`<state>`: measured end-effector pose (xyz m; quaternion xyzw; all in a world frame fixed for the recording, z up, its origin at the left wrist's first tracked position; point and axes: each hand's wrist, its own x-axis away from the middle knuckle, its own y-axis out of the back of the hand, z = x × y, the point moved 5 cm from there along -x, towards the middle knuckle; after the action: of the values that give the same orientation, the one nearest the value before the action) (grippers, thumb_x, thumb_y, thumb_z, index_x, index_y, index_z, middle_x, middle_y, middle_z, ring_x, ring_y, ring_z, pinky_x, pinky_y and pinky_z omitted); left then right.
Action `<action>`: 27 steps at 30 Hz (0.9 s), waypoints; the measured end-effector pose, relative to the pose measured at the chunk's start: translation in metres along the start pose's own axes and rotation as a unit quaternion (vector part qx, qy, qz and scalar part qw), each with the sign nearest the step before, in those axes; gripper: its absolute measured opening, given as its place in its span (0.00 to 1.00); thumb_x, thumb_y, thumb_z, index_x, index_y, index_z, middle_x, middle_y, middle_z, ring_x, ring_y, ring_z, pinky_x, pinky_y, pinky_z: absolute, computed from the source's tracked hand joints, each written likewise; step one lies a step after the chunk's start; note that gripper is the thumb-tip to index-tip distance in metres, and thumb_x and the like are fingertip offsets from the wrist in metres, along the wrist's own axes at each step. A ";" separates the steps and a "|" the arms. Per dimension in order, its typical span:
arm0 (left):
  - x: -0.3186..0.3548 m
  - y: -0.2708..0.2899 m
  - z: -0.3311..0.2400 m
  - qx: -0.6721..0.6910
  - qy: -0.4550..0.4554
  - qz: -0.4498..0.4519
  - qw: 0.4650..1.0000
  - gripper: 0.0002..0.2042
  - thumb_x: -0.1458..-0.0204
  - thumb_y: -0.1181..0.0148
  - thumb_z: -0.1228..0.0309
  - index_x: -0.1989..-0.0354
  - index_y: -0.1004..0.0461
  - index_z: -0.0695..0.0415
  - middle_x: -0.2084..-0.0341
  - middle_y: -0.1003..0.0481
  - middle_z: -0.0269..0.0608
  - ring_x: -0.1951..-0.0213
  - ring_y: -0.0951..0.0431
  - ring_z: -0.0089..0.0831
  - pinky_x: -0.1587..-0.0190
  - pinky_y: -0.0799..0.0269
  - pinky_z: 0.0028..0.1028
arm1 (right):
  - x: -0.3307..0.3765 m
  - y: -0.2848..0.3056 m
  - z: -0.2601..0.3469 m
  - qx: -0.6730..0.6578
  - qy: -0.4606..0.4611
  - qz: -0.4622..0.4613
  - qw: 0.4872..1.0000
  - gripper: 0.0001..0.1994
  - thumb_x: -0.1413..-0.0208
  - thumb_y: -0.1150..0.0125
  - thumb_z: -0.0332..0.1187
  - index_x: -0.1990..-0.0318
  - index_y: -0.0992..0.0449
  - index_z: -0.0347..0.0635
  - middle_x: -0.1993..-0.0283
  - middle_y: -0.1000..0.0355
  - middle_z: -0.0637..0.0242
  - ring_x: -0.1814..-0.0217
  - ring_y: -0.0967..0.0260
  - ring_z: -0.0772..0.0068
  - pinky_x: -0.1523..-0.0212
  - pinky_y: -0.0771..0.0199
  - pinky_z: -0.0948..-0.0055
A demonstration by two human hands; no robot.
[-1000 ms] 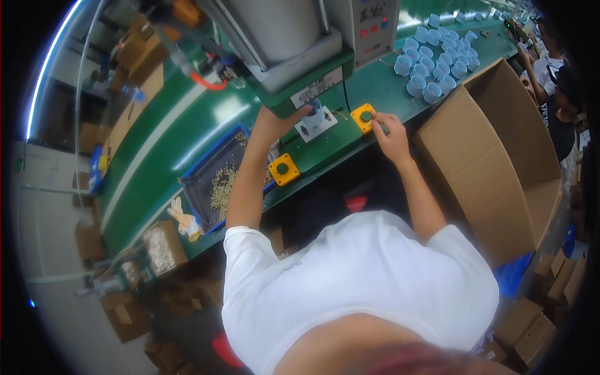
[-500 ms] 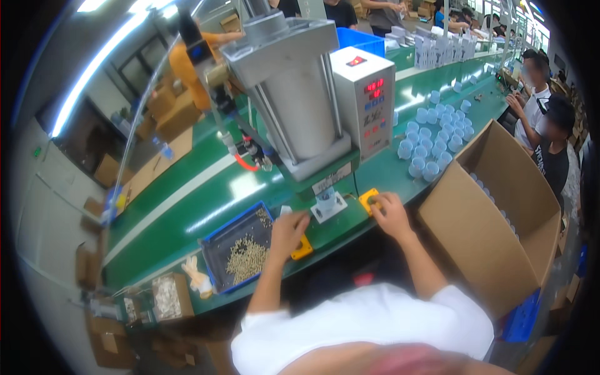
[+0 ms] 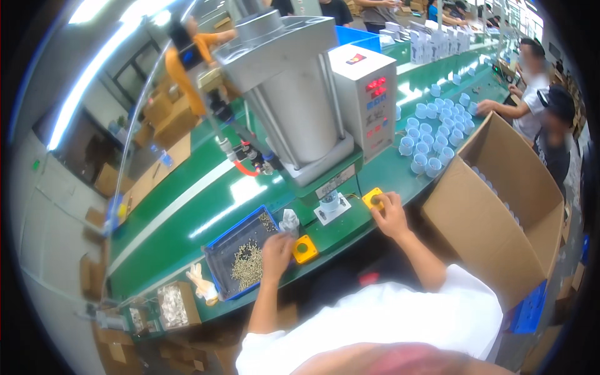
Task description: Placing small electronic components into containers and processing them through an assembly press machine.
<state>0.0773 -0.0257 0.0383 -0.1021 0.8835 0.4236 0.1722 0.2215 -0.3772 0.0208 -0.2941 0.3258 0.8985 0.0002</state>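
Observation:
My left hand is over the right edge of a blue-rimmed tray holding many small brass-coloured pieces. It lies just left of a yellow button box; its fingers are curled downward and partly hidden. My right hand rests at a second yellow button box, thumb side on the button and fingers loosely bent apart. Between the hands, a small translucent blue cup stands on a white plate beneath the head of a large metal press. A crumpled clear plastic piece lies by the left hand.
A control box with red digits adjoins the press. Several blue cups stand beyond it on the green bench. An open carton is at the right; a white glove lies left of the tray. Co-workers stand at the far right.
My left hand has shifted left, off its yellow button box and toward the tray. My right hand has stayed at its box. A co-worker's arm now reaches toward the cups.

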 end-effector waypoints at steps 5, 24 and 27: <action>0.006 0.021 0.036 -0.126 0.147 0.029 0.981 0.13 0.45 0.32 0.68 0.53 0.19 0.59 0.57 0.19 0.53 0.53 0.19 0.51 0.50 0.23 0.42 | 0.012 -0.007 -0.010 -0.040 -0.023 -0.037 0.998 0.18 0.40 0.35 0.37 0.46 0.27 0.40 0.46 0.30 0.53 0.44 0.34 0.47 0.44 0.30 0.55; 0.051 0.036 0.058 -0.104 0.169 -0.068 0.978 0.05 0.41 0.35 0.74 0.60 0.18 0.61 0.67 0.21 0.47 0.70 0.21 0.40 0.65 0.27 0.36 | -0.002 -0.014 -0.021 -0.104 -0.086 0.037 0.990 0.17 0.38 0.37 0.33 0.44 0.27 0.38 0.44 0.31 0.53 0.38 0.35 0.49 0.36 0.36 0.58; 0.052 0.036 0.062 -0.113 0.181 -0.061 0.975 0.05 0.42 0.35 0.74 0.60 0.18 0.61 0.66 0.20 0.47 0.70 0.21 0.41 0.65 0.27 0.36 | -0.019 -0.001 0.011 -0.072 0.004 -0.016 0.997 0.20 0.38 0.36 0.35 0.41 0.28 0.38 0.40 0.32 0.53 0.35 0.37 0.49 0.34 0.37 0.58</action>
<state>0.0317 0.0438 0.0075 -0.2495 0.8385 0.4838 0.0226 0.2311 -0.3667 0.0370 -0.3018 0.2557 0.9184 -0.0078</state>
